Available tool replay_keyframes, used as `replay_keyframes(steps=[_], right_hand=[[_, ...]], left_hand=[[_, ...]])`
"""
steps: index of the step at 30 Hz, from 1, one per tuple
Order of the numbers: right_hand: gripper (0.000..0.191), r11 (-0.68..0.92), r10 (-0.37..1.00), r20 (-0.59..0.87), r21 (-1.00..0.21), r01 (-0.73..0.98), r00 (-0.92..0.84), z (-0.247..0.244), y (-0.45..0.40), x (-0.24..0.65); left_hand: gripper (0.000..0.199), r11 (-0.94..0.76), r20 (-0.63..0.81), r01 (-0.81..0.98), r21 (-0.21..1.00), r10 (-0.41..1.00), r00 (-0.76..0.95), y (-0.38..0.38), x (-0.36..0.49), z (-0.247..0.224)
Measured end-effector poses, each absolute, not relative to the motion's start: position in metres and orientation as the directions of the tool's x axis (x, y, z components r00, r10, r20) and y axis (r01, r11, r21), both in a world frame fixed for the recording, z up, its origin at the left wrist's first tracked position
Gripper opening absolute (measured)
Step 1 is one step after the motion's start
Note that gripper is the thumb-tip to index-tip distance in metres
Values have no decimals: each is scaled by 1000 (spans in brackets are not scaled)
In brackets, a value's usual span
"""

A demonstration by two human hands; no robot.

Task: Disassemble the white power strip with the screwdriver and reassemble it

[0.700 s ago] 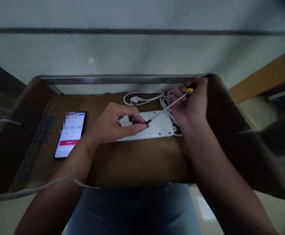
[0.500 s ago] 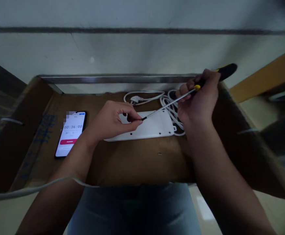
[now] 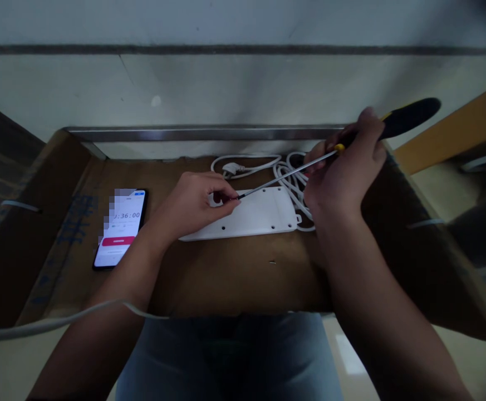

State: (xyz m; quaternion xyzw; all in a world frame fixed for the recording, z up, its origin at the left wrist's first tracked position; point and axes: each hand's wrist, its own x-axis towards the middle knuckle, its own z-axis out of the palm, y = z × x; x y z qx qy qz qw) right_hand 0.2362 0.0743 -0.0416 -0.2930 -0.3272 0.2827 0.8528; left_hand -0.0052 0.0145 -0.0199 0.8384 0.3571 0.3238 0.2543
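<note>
1. Across a brown cardboard sheet (image 3: 234, 278), a white power strip (image 3: 246, 214) lies flat at the centre, with small round holes along its near edge.
2. At 3 o'clock from the strip, the right hand (image 3: 345, 178) is clenched around a yellow-and-black screwdriver (image 3: 410, 118), whose handle sticks out toward 2 o'clock.
3. The screwdriver's thin shaft slants across the strip's far corner, and its tip ends at the left hand (image 3: 192, 203).
4. Those left fingers (image 3: 226, 196) curl into a pinch at the tip, just above the strip; I cannot tell whether they grip it.
5. At 1 o'clock from the strip sits a coiled white cable (image 3: 293, 186), its plug (image 3: 231, 168) at 12 o'clock.
6. At 9 o'clock, a smartphone (image 3: 121, 228) lies tilted, its screen showing a timer.
</note>
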Motion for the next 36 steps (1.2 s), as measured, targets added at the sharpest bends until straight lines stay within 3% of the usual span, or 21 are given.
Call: replay_keyframes(steps=[5, 9, 13, 20, 32, 36], right_hand=[[46, 654, 659, 366, -710, -262, 657, -35, 67, 226], [44, 644, 705, 410, -712, -280, 578, -31, 62, 221], [45, 606, 736, 360, -727, -322, 573, -22, 52, 211], [54, 511, 807, 326, -803, -307, 492, -13, 35, 193], [56, 582, 766, 474, -798, -156, 435, -21, 32, 194], [43, 676, 715, 586, -718, -166, 381, -9, 18, 186]], left_hand=[[13, -647, 334, 439, 624, 728, 598, 16, -7, -19], [38, -601, 366, 449, 661, 781, 506, 19, -12, -17], [32, -566, 467, 440, 697, 824, 320, 22, -14, -17], [39, -562, 451, 472, 679, 827, 336, 21, -7, -22], [34, -538, 400, 464, 704, 840, 367, 17, -4, -20], [38, -528, 364, 426, 734, 836, 410, 14, 0, -18]])
